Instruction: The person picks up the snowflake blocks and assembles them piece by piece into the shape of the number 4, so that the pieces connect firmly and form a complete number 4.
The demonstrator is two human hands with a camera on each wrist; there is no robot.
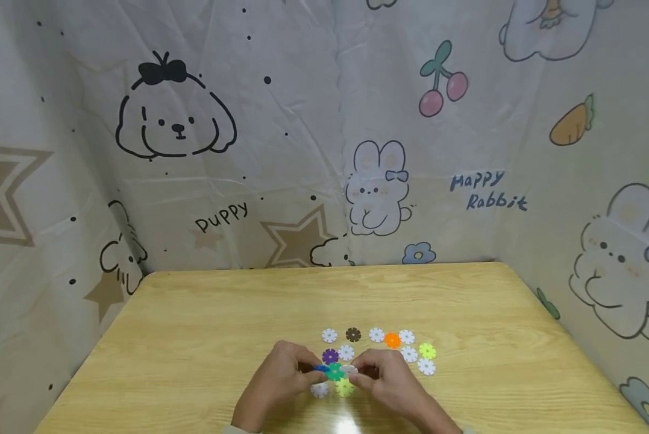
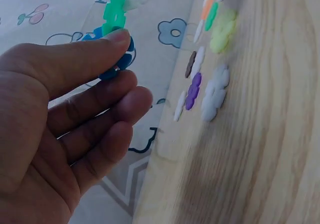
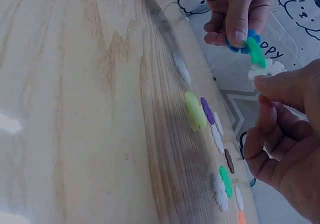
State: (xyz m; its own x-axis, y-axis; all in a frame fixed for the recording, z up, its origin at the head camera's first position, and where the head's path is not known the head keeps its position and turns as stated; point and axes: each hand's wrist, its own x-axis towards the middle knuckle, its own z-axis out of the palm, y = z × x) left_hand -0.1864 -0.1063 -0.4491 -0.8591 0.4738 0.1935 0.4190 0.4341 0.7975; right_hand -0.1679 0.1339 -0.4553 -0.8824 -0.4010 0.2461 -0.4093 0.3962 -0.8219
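My left hand (image 1: 281, 378) pinches a blue snowflake disc (image 3: 254, 35) between thumb and index finger. A green snowflake disc (image 1: 334, 372) stands at an angle to the blue one and joins it in the right wrist view. On the green disc's other side is a white snowflake disc (image 3: 272, 68), pinched by the thumb and index finger of my right hand (image 1: 389, 380). The three discs form a short row held above the table between both hands. In the left wrist view, my left hand's (image 2: 80, 98) other fingers are loosely bent below the blue disc.
Several loose discs lie on the wooden table (image 1: 221, 325): a purple disc (image 1: 330, 356), a brown disc (image 1: 353, 334), an orange disc (image 1: 391, 340), a yellow-green disc (image 1: 344, 387) and several white ones. Printed cloth (image 1: 302, 120) hangs around the table's back and sides.
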